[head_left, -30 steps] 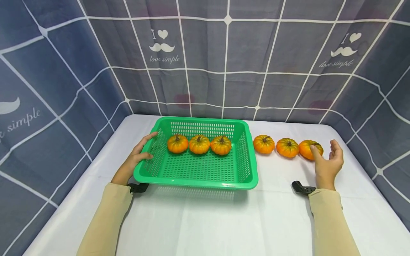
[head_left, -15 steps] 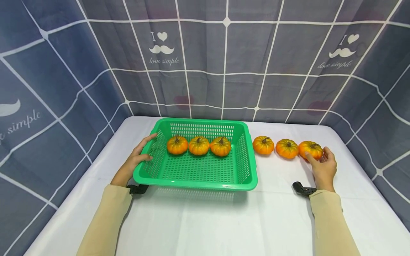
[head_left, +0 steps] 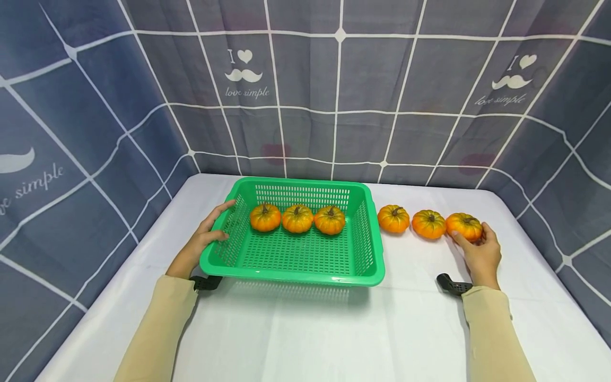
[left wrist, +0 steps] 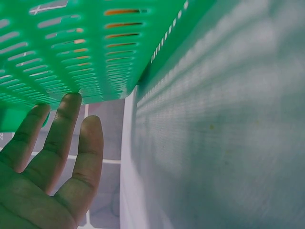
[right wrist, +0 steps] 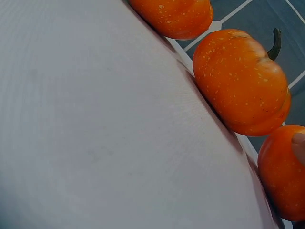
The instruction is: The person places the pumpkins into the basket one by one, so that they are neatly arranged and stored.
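A green plastic basket (head_left: 296, 277) with slotted walls stands on the table; three small orange pumpkins (head_left: 298, 218) sit in a row along its back. My left hand (head_left: 198, 244) holds the basket's left rim, thumb and index finger over the edge. Other fingers (left wrist: 88, 152) show against the outer wall in the left wrist view. To the right of the basket is a row of three more: a left pumpkin (head_left: 393, 219), a middle pumpkin (head_left: 429, 224) and a right pumpkin (head_left: 464, 227). My right hand (head_left: 483, 257) grips the right pumpkin, thumb in front and fingers at its far right side.
A white cloth (head_left: 324, 334) covers the table. Grey-blue curtains with white grid lines (head_left: 363, 79) close in the back and both sides. A black wrist camera (head_left: 451, 285) sits on the inner side of the right wrist, another camera (head_left: 206, 281) on the left.
My right hand has moved down and left from beside the right pumpkin and taken hold of it. The left hand and the basket stay where they were.
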Demonstrator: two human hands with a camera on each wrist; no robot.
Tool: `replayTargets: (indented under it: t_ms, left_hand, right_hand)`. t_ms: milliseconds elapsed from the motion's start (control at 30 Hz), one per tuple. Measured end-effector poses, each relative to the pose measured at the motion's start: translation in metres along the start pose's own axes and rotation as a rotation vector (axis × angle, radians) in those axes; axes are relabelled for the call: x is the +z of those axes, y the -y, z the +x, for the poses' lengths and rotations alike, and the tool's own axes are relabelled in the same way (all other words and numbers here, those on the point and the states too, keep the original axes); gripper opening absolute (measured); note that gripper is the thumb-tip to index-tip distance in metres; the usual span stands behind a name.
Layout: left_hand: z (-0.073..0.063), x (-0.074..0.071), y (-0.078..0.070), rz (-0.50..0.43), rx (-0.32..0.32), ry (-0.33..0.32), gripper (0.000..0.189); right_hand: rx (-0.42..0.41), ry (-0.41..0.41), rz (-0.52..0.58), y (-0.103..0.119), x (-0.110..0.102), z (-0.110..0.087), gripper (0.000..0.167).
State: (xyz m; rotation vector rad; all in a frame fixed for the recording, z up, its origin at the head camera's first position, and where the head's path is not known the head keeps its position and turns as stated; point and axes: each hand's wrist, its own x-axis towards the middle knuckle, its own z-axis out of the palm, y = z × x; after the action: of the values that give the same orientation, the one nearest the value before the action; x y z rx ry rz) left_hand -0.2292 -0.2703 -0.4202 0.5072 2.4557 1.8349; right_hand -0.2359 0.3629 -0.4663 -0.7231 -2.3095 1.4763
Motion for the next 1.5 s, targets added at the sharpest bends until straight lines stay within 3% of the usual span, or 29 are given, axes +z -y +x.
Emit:
replayTargets:
  t_ms: [700,1500]
  left_hand:
    - [-0.0023,0.0003,0.0005,0.017,-0.018,0.003,0.092]
    - [0.0002,0.0004,0.0001,-0.019,-0.009,-0.001,0.091]
  right_hand:
    - [-0.005,-0.019,-0.010,-0.0026,0.0003,-0.0043,0.087]
    - [-0.058,-0.093,0.126,-0.0011,0.0036,-0.0081,0.085]
